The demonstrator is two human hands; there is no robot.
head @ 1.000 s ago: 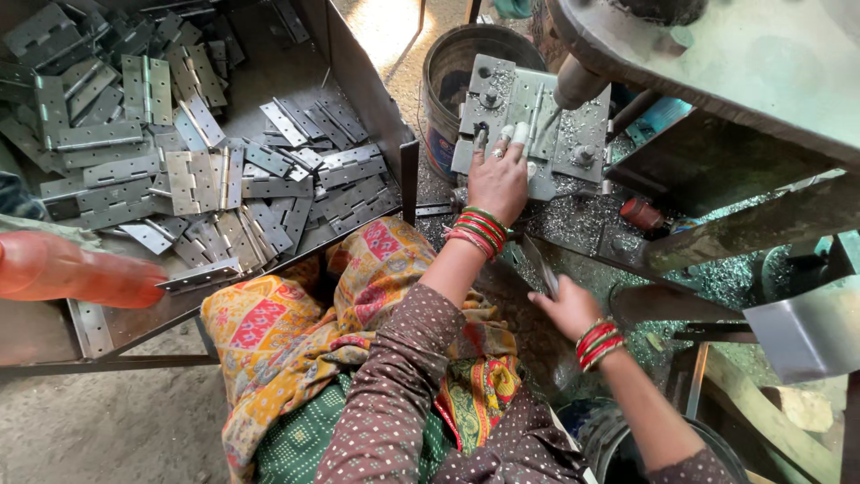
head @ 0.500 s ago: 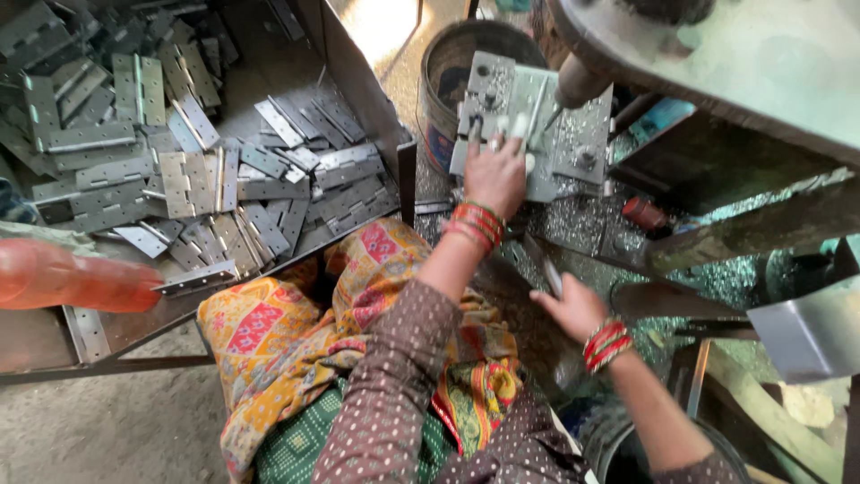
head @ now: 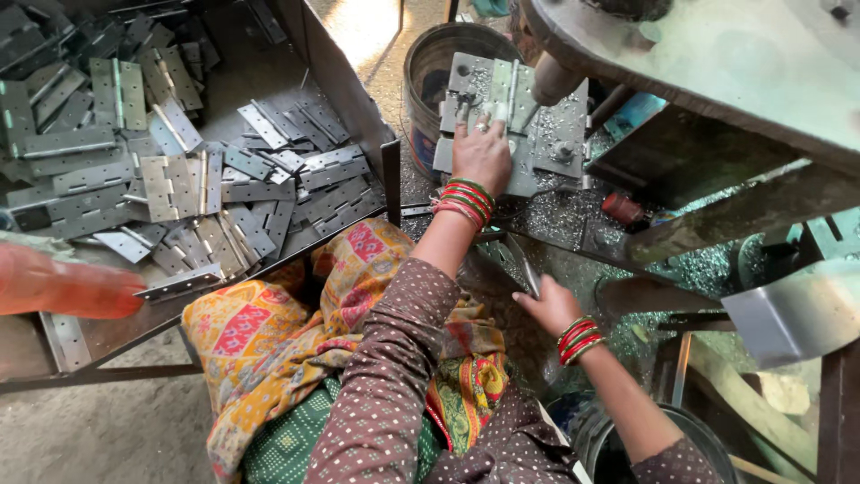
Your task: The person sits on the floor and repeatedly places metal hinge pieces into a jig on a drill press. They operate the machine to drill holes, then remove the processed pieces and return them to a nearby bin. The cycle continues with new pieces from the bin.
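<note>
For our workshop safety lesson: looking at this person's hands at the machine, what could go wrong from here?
1. The left hand presses the metal hinge plate right beside the machine's spindle; the fingers could be caught.
2. Sharp metal shavings cover the bed and may cut bare skin.
3. The bangles on the wrist could snag.

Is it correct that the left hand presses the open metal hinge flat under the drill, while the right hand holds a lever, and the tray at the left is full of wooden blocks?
Not quite. The head view shows the tray holds metal hinges, not wooden blocks. The left hand does press the open hinge under the drill, and the right hand holds a lever.
</note>
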